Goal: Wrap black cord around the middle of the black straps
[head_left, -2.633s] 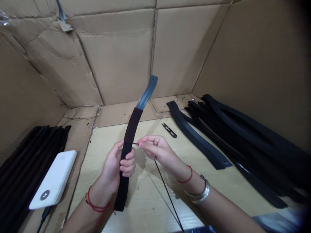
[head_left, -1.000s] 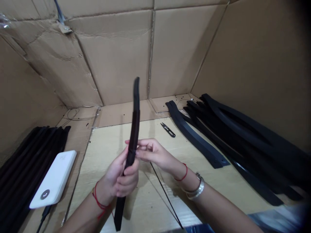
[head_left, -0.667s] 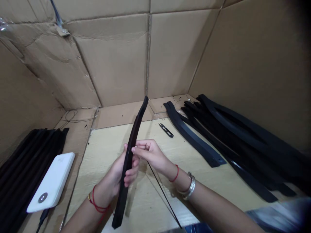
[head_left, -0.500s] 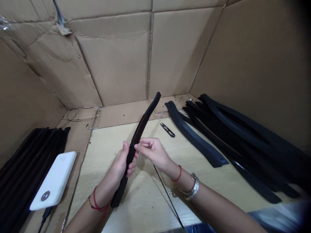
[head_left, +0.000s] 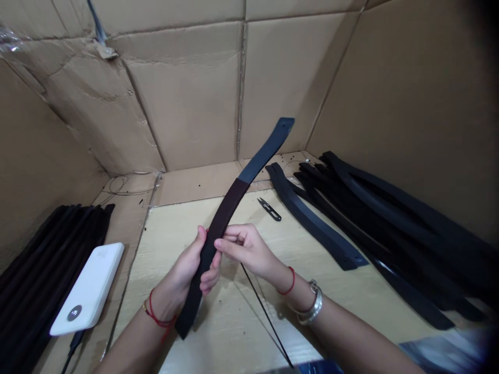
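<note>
A long, curved black strip [head_left: 262, 158] with a dark maroon band around its middle slants up and away from me. My left hand [head_left: 195, 262] is closed around its lower part, thumb on the near side and fingertips showing at the right edge. At the strip's right edge, just below the maroon band, my right hand [head_left: 246, 248] is pinched, its thumb tip on the edge; the other fingers are partly hidden. From beneath my right hand a thin black cord [head_left: 265, 311] runs down to the table's near edge. Black thread snips [head_left: 270, 209] lie beyond that hand.
A curved black strip [head_left: 312, 218] and a pile of similar strips [head_left: 374, 228] lie on the right. Dark strips [head_left: 50, 249] are stacked at left beside a white power bank [head_left: 89, 285] with a cable. Cardboard walls [head_left: 187, 98] enclose the pale work surface [head_left: 163, 228].
The strip has turned about its length, so its broad face and maroon band now show, and its far end sits higher and further right. Both hands stay on it, the right slightly lower.
</note>
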A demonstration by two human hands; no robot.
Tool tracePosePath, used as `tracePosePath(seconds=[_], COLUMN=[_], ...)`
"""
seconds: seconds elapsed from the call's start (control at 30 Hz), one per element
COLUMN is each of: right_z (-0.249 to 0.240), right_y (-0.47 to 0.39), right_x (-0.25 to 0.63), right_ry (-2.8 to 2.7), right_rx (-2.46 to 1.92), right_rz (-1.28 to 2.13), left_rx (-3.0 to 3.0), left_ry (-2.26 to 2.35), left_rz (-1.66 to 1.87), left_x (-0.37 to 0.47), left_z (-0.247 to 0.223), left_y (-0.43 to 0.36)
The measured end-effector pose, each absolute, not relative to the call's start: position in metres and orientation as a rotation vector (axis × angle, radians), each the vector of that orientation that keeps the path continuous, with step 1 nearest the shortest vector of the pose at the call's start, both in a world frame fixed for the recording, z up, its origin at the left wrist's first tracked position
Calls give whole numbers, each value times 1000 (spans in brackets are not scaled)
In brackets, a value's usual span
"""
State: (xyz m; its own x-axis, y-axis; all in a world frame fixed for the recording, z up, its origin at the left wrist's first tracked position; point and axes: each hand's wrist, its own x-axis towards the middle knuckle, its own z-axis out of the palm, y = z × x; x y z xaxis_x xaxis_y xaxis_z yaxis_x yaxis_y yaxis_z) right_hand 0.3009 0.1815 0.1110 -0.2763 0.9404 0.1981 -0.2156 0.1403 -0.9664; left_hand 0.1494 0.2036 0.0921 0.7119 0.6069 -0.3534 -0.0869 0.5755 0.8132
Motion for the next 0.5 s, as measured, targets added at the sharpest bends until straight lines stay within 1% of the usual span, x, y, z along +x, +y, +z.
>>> tracePosePath(seconds=[0.2, 0.27, 0.37, 0.5], right_z=[114, 113, 110, 107], right_y=[186, 187, 189, 189], right_x=[301, 303, 306, 309], right_ry=[-1177, -1171, -1223, -1345], right_rx=[-920, -919, -843, -725], right_rz=[1221, 1223, 1305, 1459], left_rx=[1304, 1297, 1035, 747], left_ry=[862, 916, 823, 386], left_rz=[839, 880, 706, 376], left_x=[155, 157, 153, 143], left_z=[92, 92, 95, 101], left_y=[204, 200, 197, 199])
